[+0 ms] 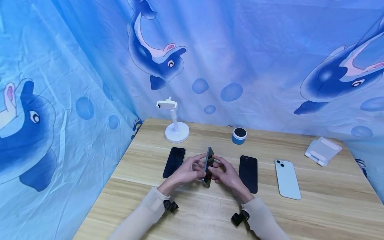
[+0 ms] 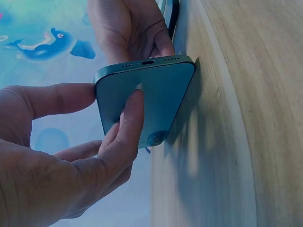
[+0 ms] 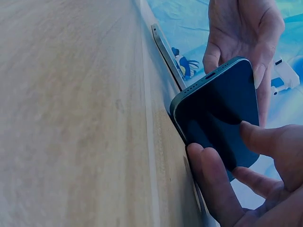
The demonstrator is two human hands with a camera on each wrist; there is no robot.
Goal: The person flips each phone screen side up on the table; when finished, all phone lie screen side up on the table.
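Pale sleeves (image 1: 135,218) nearest the camera, each with a small black device (image 1: 171,206) at the wrist. Beyond the cuffs, above the wood-grain table (image 1: 198,220), one teal-backed phone (image 1: 209,163) between two hands, tipped up on its long side, port end toward the wearer. Back toward the left hand (image 1: 187,169), dark screen toward the right hand (image 1: 226,173). Left hand partly curled, gripping lightly, one fingertip at the edge and another on the back. Right hand also bent, pinching with the thumb on the screen and fingertips around the edge. Cannot tell whether the lower side touches the wood.

Just beside the left hand, a dark phone (image 1: 174,162), screen up. Near the right hand, back up, a black phone (image 1: 250,176); farther right, a white phone (image 1: 288,180). Behind, a white upright stand (image 1: 177,132), a blue cylinder (image 1: 239,139) and, far right, a low white stand (image 1: 324,150).
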